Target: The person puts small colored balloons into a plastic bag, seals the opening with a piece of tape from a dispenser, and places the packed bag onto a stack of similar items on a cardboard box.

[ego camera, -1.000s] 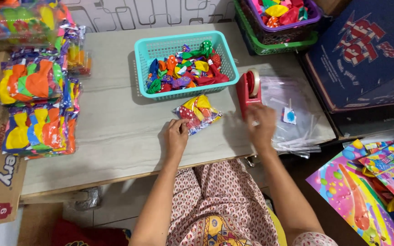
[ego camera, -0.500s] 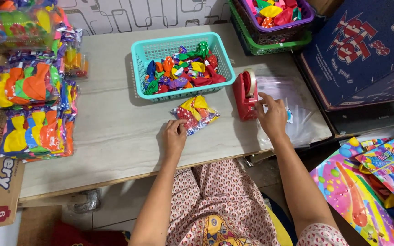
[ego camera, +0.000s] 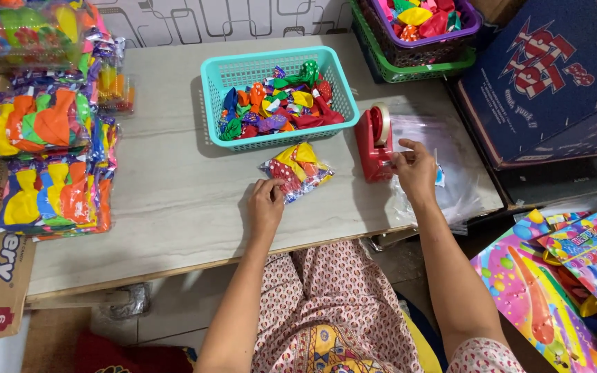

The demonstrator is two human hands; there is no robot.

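1. Red plastic marks the tape dispenser (ego camera: 374, 141), which is standing at about 3 o'clock from the middle of the counter (ego camera: 174, 207) in the head view, the only view here. The right hand (ego camera: 416, 168) is resting against its near right side, fingers loosely curled toward the tape end; whether a strip is pinched between them I cannot tell.

2. The left hand (ego camera: 265, 204) is lying at 6 o'clock, fingertips pressing the near corner of a small clear bag of balloons (ego camera: 297, 169), holding it flat to the counter rather than gripping it. That bag is sitting just in front of the teal basket (ego camera: 209, 97).

3. As to progress, I judge the bag to be filled and waiting for closure: balloons are bulging inside it, and no tape is showing on it that I can make out.

4. Finished packs (ego camera: 53, 166) are piling up at 9 o'clock, in a tall stack along the counter's left edge, so many rounds are looking done.

5. Much is remaining: loose balloons (ego camera: 278, 107) are lying heaped in the teal basket at 12 o'clock, and empty clear bags (ego camera: 450, 173) are lying flat under and beyond the right hand at 3 o'clock.
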